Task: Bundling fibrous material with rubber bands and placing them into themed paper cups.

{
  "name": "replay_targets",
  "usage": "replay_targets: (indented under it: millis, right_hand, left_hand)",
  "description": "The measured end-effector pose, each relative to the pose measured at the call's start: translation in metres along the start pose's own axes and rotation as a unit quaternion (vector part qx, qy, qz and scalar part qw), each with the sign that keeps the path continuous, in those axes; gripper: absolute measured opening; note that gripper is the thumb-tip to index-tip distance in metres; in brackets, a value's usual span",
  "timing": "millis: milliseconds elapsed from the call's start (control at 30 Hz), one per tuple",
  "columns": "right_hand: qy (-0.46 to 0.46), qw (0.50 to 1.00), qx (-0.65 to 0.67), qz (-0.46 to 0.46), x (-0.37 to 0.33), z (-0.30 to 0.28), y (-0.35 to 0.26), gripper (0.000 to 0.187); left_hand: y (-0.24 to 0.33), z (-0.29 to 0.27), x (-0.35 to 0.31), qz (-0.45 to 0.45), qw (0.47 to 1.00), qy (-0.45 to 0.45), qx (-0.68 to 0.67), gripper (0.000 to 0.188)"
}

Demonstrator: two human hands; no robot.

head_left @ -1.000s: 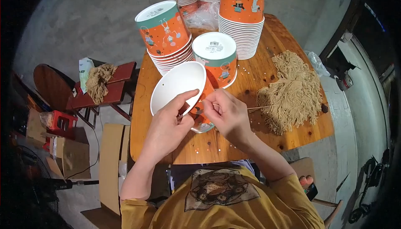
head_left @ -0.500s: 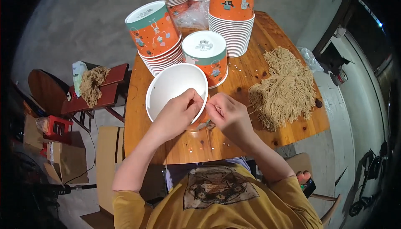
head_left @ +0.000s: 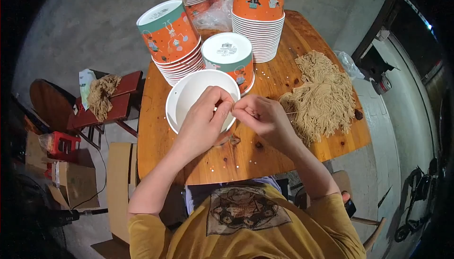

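Observation:
A white paper bucket (head_left: 182, 105) stands tilted on the table, its open mouth turned toward me; a small hole shows near its left rim. My left hand (head_left: 208, 112) reaches across the mouth, thumb and forefinger pinched together at the right rim. My right hand (head_left: 262, 117) is closed just outside that rim, its fingertips almost touching the left ones. A thin tan cord (head_left: 295, 112) trails from the right hand to a heap of tan cords (head_left: 326, 100). The pinched bit of cord between the fingertips is mostly hidden.
Upside-down orange and green paper buckets stand in a left stack (head_left: 170, 34), a right stack (head_left: 258, 4) and a shorter one (head_left: 227, 53). More tan cords (head_left: 101, 96) lie on a red bench (head_left: 124, 105). Clear plastic (head_left: 215, 15) lies behind the stacks.
The bucket's mouth has turned a little to the right. Both hands have shifted slightly up, and their fingertips have come together at the rim.

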State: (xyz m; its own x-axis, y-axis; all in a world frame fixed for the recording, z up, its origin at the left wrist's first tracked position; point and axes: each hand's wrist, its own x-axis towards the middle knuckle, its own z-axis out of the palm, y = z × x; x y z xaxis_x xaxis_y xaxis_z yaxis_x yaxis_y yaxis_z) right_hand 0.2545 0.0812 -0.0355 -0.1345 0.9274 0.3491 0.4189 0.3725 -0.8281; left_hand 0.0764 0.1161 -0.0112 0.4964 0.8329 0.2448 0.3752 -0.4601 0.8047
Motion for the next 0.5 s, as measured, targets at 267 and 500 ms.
replay_targets:
  millis: [267, 500]
  right_hand:
    - [-0.032, 0.960, 0.267, 0.074, 0.004, 0.019, 0.019, 0.009]
    - [-0.054, 0.957, 0.258, 0.125, 0.004, 0.011, 0.008, 0.012]
  left_hand:
    - [-0.005, -0.002, -0.002, -0.195, 0.951, -0.098, -0.218, 0.015]
    - [-0.013, 0.000, 0.006, -0.230, 0.945, -0.121, -0.200, 0.009]
